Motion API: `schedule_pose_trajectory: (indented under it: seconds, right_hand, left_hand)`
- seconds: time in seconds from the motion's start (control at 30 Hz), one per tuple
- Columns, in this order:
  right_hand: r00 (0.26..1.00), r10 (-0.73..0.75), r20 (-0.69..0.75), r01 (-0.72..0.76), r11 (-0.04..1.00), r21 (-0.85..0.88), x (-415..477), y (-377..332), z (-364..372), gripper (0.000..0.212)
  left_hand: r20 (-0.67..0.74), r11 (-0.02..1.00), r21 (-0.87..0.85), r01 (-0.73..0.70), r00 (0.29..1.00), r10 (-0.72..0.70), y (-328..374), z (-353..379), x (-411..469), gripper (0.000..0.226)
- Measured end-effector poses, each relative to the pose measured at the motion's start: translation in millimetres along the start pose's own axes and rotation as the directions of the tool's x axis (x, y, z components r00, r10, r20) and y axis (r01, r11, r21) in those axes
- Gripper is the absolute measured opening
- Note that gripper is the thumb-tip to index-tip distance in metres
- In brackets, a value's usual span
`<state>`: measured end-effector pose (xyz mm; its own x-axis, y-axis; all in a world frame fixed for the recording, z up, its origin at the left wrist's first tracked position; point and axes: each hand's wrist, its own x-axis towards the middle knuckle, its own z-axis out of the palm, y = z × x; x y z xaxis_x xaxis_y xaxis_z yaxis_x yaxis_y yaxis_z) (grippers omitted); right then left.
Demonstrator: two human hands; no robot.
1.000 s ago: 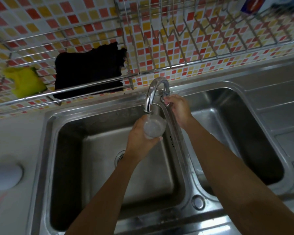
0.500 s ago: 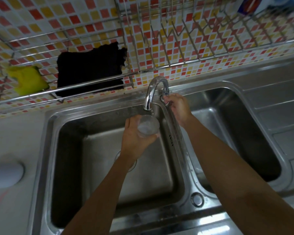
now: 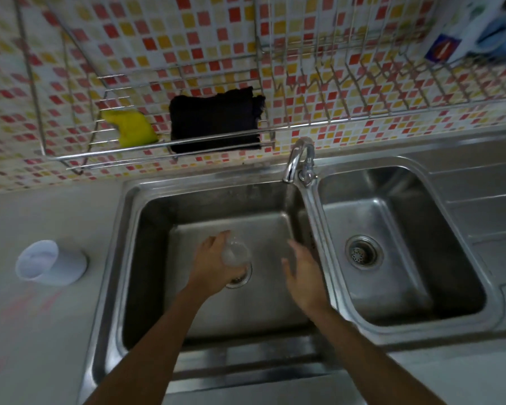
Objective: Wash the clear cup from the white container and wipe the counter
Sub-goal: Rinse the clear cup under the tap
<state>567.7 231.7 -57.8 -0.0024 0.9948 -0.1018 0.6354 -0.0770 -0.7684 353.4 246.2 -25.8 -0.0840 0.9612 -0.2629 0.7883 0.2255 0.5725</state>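
Note:
My left hand (image 3: pixel 214 266) grips the clear cup (image 3: pixel 236 254) low over the left sink basin (image 3: pixel 155 258), right above its drain. The cup looks tilted with its mouth facing up toward me. My right hand (image 3: pixel 303 276) hovers beside it with fingers spread, holding nothing, close to the divider between the basins. The chrome tap (image 3: pixel 297 162) stands behind, its spout over the left basin. The white container (image 3: pixel 48 263) sits on the grey counter (image 3: pixel 27 331) left of the sink.
A black cloth (image 3: pixel 214 121) and a yellow sponge (image 3: pixel 132 128) rest on a wire rack (image 3: pixel 158 146) against the mosaic tile wall. The right basin (image 3: pixel 406 217) and ribbed drainboard (image 3: pixel 485 206) lie to the right. Faint reddish smears mark the counter near the container.
My right hand left the tap handle and dropped down into the left basin. My left hand lowered the cup from under the spout to just above the drain.

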Motion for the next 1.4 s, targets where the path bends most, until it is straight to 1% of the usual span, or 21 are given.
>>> schedule_pose_trajectory:
  seconds: [0.07, 0.1, 0.23, 0.3, 0.37, 0.43, 0.53, 0.6, 0.73, 0.8, 0.87, 1.0, 1.07, 1.1, 1.17, 1.2, 1.23, 1.3, 1.4]
  right_hand:
    - [0.978, 0.05, 0.203, -0.026, 0.992, -0.121, -26.1, 10.9, 20.4, 0.053]
    - [0.96, 0.051, 0.274, -0.001, 0.984, -0.18, -36.5, 15.1, 29.3, 0.056]
    - [0.91, 0.059, 0.411, 0.073, 0.952, -0.298, -62.2, 19.3, 46.3, 0.062]
    - [0.905, 0.068, 0.42, 0.105, 0.921, -0.376, -69.3, 22.4, 48.9, 0.059]
    - [0.909, 0.053, 0.413, 0.145, 0.889, -0.433, -73.0, 22.3, 50.2, 0.062]
    - [0.91, 0.062, 0.411, 0.137, 0.889, -0.436, -73.6, 20.9, 50.5, 0.06]
    - [0.927, 0.02, 0.376, 0.151, 0.895, -0.42, -73.8, 17.7, 49.6, 0.057]
    - [0.928, 0.01, 0.372, 0.153, 0.901, -0.405, -73.8, 17.6, 50.1, 0.057]
    - [0.93, -0.011, 0.367, 0.165, 0.906, -0.389, -73.5, 16.9, 50.1, 0.057]
    - [0.931, -0.03, 0.363, 0.186, 0.897, -0.401, -73.9, 14.5, 47.6, 0.056]
    - [0.93, -0.017, 0.367, 0.175, 0.899, -0.401, -75.2, 11.4, 44.6, 0.055]
    - [0.924, -0.039, 0.38, 0.205, 0.89, -0.407, -73.4, 12.9, 45.9, 0.054]
    - [0.923, -0.038, 0.382, 0.209, 0.885, -0.416, -72.9, 14.4, 46.5, 0.054]
    - [0.924, -0.037, 0.38, 0.206, 0.886, -0.416, -72.9, 14.4, 46.3, 0.054]
    - [0.929, -0.042, 0.368, 0.206, 0.884, -0.42, -73.2, 13.8, 45.3, 0.055]
    - [0.932, -0.047, 0.36, 0.209, 0.881, -0.424, -73.2, 13.5, 45.1, 0.056]
    - [0.932, -0.05, 0.358, 0.21, 0.881, -0.424, -73.2, 13.1, 44.8, 0.056]
    - [0.933, -0.045, 0.358, 0.204, 0.884, -0.421, -73.0, 13.7, 44.7, 0.056]
    - [0.94, -0.041, 0.34, 0.193, 0.883, -0.429, -72.9, 15.0, 45.2, 0.055]
  left_hand:
    - [0.044, 0.997, 0.075, -0.03, 0.999, 0.027, -7.2, -1.5, -10.6, 0.087]
    - [0.067, 0.992, 0.113, -0.051, 0.997, 0.043, -8.1, -2.1, -15.6, 0.087]
    - [0.145, 0.958, 0.25, -0.142, 0.984, 0.108, -6.6, 1.2, -34.6, 0.084]
    - [0.146, 0.936, 0.307, -0.173, 0.98, 0.133, -10.4, 7.8, -41.3, 0.082]
    - [0.146, 0.91, 0.359, -0.208, 0.975, 0.166, -14.9, 13.2, -46.0, 0.082]
    - [0.163, 0.869, 0.426, -0.253, 0.966, 0.201, -18.4, 16.8, -50.9, 0.076]
    - [0.165, 0.751, 0.587, -0.301, 0.953, 0.253, -23.8, 21.1, -58.4, 0.072]
    - [0.108, 0.677, 0.681, -0.279, 0.953, 0.285, -27.7, 22.2, -61.7, 0.074]
    - [0.072, 0.557, 0.782, -0.28, 0.928, 0.365, -33.2, 20.1, -63.7, 0.071]
    - [0.087, 0.492, 0.818, -0.297, 0.911, 0.404, -35.4, 18.5, -63.2, 0.074]
    - [0.104, 0.45, 0.834, -0.319, 0.892, 0.439, -37.4, 17.1, -63.0, 0.079]
    - [0.06, 0.476, 0.823, -0.309, 0.881, 0.469, -38.8, 15.2, -64.5, 0.089]
    - [0.089, 0.445, 0.834, -0.327, 0.875, 0.477, -40.9, 17.9, -67.2, 0.094]
    - [0.075, 0.461, 0.829, -0.316, 0.881, 0.468, -42.0, 18.3, -68.7, 0.094]
    - [-0.018, 0.573, 0.783, -0.241, 0.913, 0.408, -44.5, 16.8, -70.3, 0.093]
    - [-0.047, 0.605, 0.768, -0.211, 0.923, 0.381, -46.5, 16.5, -70.6, 0.093]
    - [-0.044, 0.603, 0.769, -0.212, 0.924, 0.381, -49.0, 16.9, -71.4, 0.093]
    - [-0.009, 0.566, 0.783, -0.257, 0.906, 0.423, -55.0, 18.3, -74.6, 0.092]
    - [0.003, 0.562, 0.774, -0.292, 0.889, 0.458, -59.6, 15.1, -76.8, 0.091]
